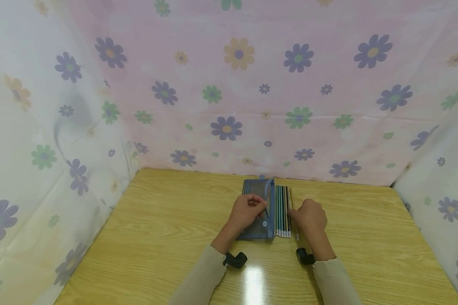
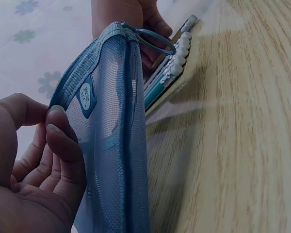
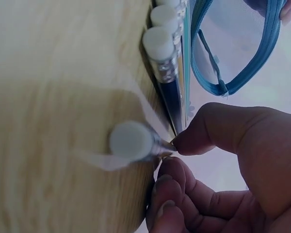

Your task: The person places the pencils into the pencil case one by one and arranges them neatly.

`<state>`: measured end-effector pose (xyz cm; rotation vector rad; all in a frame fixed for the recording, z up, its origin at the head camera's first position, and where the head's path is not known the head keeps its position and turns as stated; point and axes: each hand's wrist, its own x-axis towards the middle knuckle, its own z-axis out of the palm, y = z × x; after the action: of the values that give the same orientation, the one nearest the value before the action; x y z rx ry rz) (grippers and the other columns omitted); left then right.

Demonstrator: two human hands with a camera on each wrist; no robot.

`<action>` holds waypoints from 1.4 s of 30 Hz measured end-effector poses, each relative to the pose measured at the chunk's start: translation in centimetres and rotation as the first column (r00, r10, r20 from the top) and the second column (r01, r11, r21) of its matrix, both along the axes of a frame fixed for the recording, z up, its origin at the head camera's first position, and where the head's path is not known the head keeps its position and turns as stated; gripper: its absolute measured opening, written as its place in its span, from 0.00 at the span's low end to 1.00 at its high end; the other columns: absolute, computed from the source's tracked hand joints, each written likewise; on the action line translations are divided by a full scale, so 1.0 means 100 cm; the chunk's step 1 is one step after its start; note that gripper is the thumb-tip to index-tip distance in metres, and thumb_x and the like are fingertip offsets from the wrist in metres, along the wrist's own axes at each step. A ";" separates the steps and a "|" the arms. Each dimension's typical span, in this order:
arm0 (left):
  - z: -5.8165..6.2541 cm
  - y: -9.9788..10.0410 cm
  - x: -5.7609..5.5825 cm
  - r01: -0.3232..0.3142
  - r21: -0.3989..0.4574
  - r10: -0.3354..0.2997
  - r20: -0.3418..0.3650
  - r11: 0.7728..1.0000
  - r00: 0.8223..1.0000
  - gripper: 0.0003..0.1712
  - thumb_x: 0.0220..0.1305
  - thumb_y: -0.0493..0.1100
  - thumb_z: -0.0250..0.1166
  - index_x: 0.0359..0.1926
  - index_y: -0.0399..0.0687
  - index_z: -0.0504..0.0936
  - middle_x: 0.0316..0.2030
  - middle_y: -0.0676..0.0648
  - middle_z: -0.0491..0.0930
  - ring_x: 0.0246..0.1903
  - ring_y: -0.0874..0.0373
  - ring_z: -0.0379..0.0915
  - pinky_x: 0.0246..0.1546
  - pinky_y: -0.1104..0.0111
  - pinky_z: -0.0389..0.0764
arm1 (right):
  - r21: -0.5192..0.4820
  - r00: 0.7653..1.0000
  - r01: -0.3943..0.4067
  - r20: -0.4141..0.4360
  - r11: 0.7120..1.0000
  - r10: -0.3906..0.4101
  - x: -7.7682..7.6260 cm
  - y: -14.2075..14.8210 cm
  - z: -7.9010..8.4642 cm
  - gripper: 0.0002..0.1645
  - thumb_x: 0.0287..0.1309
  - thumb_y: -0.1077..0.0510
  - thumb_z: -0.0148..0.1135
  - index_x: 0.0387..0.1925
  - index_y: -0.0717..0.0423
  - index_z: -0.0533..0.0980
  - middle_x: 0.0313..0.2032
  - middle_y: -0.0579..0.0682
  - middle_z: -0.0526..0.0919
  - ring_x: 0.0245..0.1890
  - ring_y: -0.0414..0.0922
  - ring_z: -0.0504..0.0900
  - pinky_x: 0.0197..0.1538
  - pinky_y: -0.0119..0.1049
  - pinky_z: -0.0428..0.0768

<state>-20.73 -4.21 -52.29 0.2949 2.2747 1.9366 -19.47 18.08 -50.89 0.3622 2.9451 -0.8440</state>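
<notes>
A blue mesh pencil case (image 1: 253, 231) lies on the table, its zipped mouth along its right side. My left hand (image 1: 246, 209) pinches the zipper edge (image 2: 68, 82) between thumb and forefinger, and the mouth gapes in the right wrist view. Beside the case, several pencils (image 1: 282, 212) lie in a tight row, white erasers toward me, with green and dark barrels. My right hand (image 1: 309, 216) pinches one pencil (image 3: 132, 141) just right of that row. Its white eraser end shows close over the wood; the fingers hide part of its barrel.
The wood-grain table (image 1: 168, 224) ends at a flowered cloth (image 1: 229, 93) behind, with more cloth at both sides. A black wrist mount (image 1: 236, 260) sits at the left wrist and another (image 1: 304, 256) at the right. A blue ring (image 2: 157, 41) hangs off the case's end.
</notes>
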 end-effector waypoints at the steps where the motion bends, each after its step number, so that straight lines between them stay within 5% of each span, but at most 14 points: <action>1: 0.000 0.000 0.000 0.000 0.001 0.000 0.002 1.000 1.000 0.08 0.74 0.43 0.70 0.40 0.43 0.87 0.27 0.49 0.85 0.25 0.58 0.81 0.27 0.69 0.82 | 0.006 1.000 0.001 0.000 1.000 -0.001 0.000 0.000 0.000 0.29 0.63 0.45 0.72 0.13 0.54 0.74 0.12 0.49 0.72 0.11 0.47 0.72 0.13 0.35 0.64; 20: 0.003 0.002 0.003 -0.029 0.027 0.029 0.000 0.999 1.000 0.08 0.74 0.41 0.70 0.42 0.38 0.87 0.32 0.36 0.87 0.33 0.34 0.84 0.31 0.55 0.85 | -0.034 1.000 -0.007 0.012 0.999 0.007 0.003 0.002 0.005 0.28 0.62 0.46 0.72 0.14 0.55 0.74 0.13 0.49 0.74 0.13 0.47 0.73 0.14 0.36 0.64; 29: 0.000 0.001 0.001 -0.014 0.005 0.014 -0.001 1.000 1.000 0.09 0.73 0.43 0.71 0.41 0.41 0.87 0.30 0.42 0.87 0.30 0.44 0.85 0.30 0.61 0.84 | -0.061 0.999 -0.032 0.031 0.998 0.034 0.002 0.001 0.012 0.31 0.63 0.46 0.70 0.08 0.49 0.69 0.10 0.43 0.64 0.11 0.42 0.65 0.15 0.33 0.60; 35: -0.001 0.001 0.000 -0.005 0.009 0.005 0.003 1.000 1.000 0.08 0.73 0.44 0.70 0.40 0.42 0.87 0.28 0.47 0.86 0.27 0.54 0.83 0.29 0.65 0.83 | -0.074 0.999 -0.046 0.019 0.996 0.047 0.003 0.000 0.017 0.29 0.62 0.46 0.72 0.10 0.53 0.76 0.11 0.45 0.73 0.12 0.43 0.70 0.15 0.34 0.63; 42: -0.001 0.001 0.000 -0.011 0.016 0.011 0.003 1.000 1.000 0.09 0.73 0.43 0.71 0.40 0.42 0.87 0.28 0.47 0.86 0.27 0.53 0.83 0.30 0.64 0.84 | -0.093 0.998 -0.055 0.008 0.994 0.056 0.004 -0.002 0.022 0.23 0.61 0.48 0.74 0.15 0.57 0.84 0.15 0.49 0.81 0.15 0.46 0.76 0.17 0.36 0.68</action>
<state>-20.77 -4.14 -52.39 0.2817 2.2648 1.9603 -19.06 17.92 -48.71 0.2773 2.8790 -0.9639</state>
